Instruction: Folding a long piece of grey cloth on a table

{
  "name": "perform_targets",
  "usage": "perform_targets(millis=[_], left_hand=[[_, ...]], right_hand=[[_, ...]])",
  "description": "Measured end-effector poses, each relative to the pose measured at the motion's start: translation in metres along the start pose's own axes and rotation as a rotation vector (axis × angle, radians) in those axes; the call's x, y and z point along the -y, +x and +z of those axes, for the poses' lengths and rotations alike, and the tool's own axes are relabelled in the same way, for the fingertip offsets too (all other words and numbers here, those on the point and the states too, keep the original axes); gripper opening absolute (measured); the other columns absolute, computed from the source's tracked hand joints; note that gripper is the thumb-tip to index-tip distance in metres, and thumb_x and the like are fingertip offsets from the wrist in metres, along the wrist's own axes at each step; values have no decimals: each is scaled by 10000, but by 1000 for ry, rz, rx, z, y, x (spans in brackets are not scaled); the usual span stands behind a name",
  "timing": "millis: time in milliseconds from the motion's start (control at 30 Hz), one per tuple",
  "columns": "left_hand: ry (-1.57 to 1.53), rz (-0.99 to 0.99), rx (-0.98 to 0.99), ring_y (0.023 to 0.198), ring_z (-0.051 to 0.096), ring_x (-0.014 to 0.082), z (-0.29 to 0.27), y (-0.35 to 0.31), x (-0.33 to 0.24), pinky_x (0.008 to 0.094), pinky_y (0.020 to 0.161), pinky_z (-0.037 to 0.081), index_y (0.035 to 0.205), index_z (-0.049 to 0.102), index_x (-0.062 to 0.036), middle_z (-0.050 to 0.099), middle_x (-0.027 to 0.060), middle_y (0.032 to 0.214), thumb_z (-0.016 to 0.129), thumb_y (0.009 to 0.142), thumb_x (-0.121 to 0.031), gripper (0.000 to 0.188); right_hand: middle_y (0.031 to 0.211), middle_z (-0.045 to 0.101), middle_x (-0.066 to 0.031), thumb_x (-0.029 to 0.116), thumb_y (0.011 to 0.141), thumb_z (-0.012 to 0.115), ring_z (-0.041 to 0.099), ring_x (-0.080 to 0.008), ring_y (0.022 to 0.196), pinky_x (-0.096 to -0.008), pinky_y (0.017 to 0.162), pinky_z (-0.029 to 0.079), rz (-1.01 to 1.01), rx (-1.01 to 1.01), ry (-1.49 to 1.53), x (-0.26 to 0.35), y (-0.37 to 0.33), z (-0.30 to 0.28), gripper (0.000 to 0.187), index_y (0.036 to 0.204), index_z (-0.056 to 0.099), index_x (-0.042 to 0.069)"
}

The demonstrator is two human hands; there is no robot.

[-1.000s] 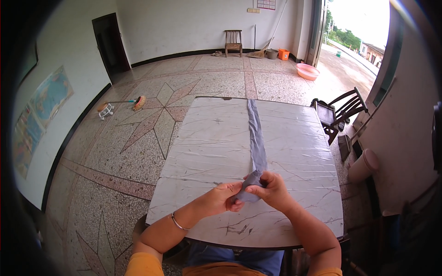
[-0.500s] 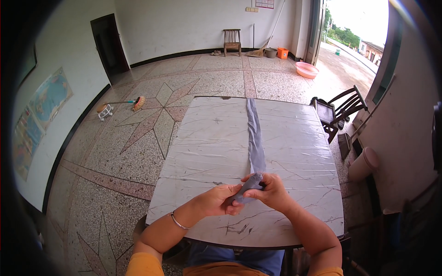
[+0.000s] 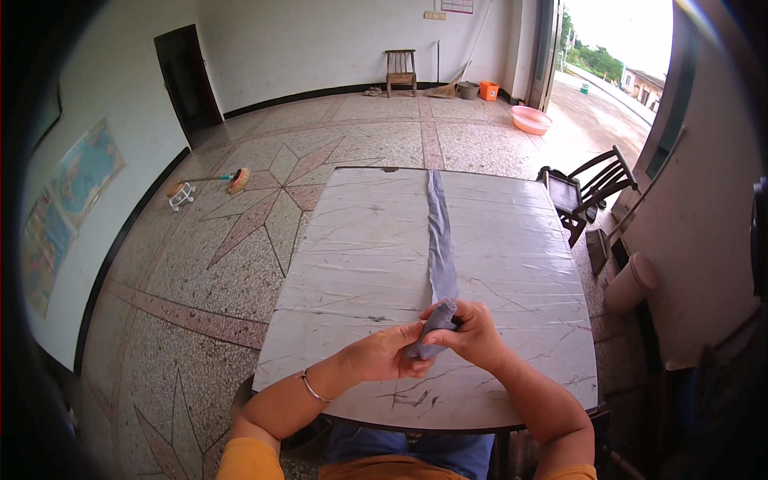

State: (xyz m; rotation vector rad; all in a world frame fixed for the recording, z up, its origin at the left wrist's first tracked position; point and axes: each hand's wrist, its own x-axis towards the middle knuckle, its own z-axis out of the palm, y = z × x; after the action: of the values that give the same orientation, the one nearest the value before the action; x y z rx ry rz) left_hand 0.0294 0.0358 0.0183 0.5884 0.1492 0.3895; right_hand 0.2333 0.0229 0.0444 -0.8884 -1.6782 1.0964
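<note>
A long grey cloth strip runs from the far edge of the marble-patterned table toward me. Its near end is wound into a tight roll, held tilted just above the near half of the table. My left hand grips the roll's lower left side, thumb on top and fingers beneath. My right hand closes round its right side, with the thumb pressed across it. The coiled end of the roll shows between the hands. A metal bangle sits on my left wrist.
A dark chair stands by the table's right side, near a dustpan and a pink bin. Left of the table, a brush lies on the floor. At the back are a wooden chair and a pink basin.
My left hand has shifted slightly right and up along the roll, covering more of its lower end. The right hand stays nearly in place, and the strip lies much as before.
</note>
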Motion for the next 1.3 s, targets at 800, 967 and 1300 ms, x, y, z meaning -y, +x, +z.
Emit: perform_targets(millis=[800, 967, 1300], left_hand=[[-115, -6, 133, 678, 400, 159, -24, -9, -3, 298, 664, 358, 1077, 493, -107, 426, 14, 780, 366, 1077, -421, 339], [199, 37, -136, 676, 409, 154, 2, 1, 1, 289, 659, 363, 1105, 494, -129, 438, 15, 764, 396, 1065, -450, 338], [-63, -96, 19, 711, 435, 153, -2, -5, -3, 292, 686, 380, 1156, 508, -108, 475, 25, 827, 423, 1047, -488, 405]], right_hand=[[660, 514, 21, 183, 872, 797, 411, -51, 633, -251, 543, 376, -2, -47, 223, -4, 8, 14, 249, 902, 613, 16], [720, 606, 16, 215, 871, 801, 477, -41, 674, -241, 584, 428, 15, -6, 25, -11, 3, 1, 276, 904, 621, 7], [749, 648, 8, 252, 851, 819, 527, -46, 699, -243, 626, 472, 22, 26, 151, -6, 2, 3, 294, 904, 643, 22]])
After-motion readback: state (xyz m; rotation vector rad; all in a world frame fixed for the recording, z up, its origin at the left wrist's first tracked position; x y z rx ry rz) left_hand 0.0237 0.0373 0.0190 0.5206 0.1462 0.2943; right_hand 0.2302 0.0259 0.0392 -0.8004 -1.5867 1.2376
